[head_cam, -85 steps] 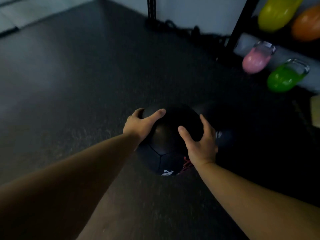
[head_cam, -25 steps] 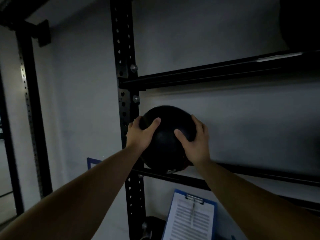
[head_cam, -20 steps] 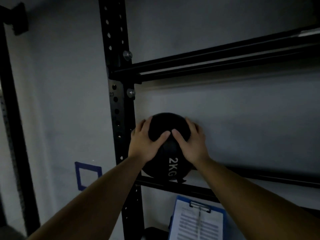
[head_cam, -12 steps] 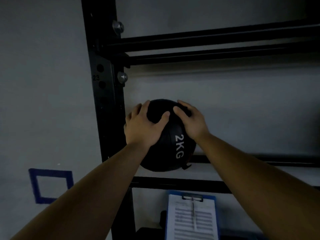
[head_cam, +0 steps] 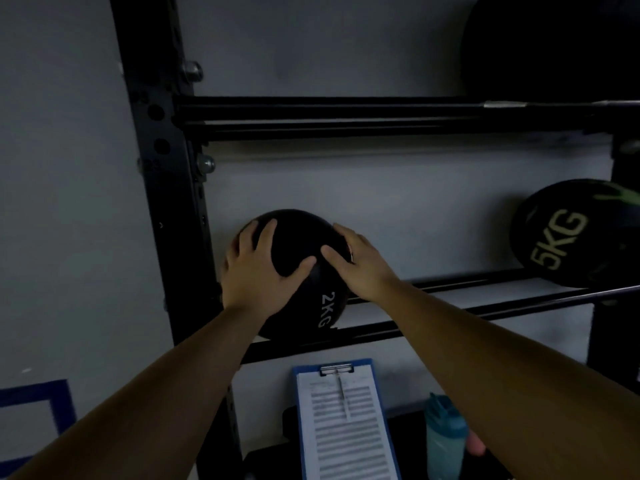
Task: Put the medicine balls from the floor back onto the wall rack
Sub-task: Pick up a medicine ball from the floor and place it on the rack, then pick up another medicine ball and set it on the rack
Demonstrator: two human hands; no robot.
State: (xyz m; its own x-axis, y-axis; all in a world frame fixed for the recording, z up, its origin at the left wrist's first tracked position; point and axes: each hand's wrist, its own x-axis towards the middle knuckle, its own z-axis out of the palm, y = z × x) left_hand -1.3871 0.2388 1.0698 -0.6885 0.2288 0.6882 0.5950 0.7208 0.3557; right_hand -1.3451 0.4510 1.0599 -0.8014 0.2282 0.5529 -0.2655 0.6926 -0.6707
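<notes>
The 2KG medicine ball [head_cam: 298, 258] sits on the rack rails [head_cam: 433, 323], left hand [head_cam: 258, 278] and right hand [head_cam: 360, 268] spread flat, clasping its front.

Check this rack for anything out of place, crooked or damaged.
Nothing stands out. The 2KG ball sits on the rack rails under both hands, left hand and right hand; the 5KG ball rests further right.

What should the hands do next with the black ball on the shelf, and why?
Probably let go slowly, one hand at a time. The 2KG ball already seems to sit on the two rails of the rack, next to the black post, with the left hand and right hand both pressed on its front. Easing off would show whether it stays put or rolls.
</notes>
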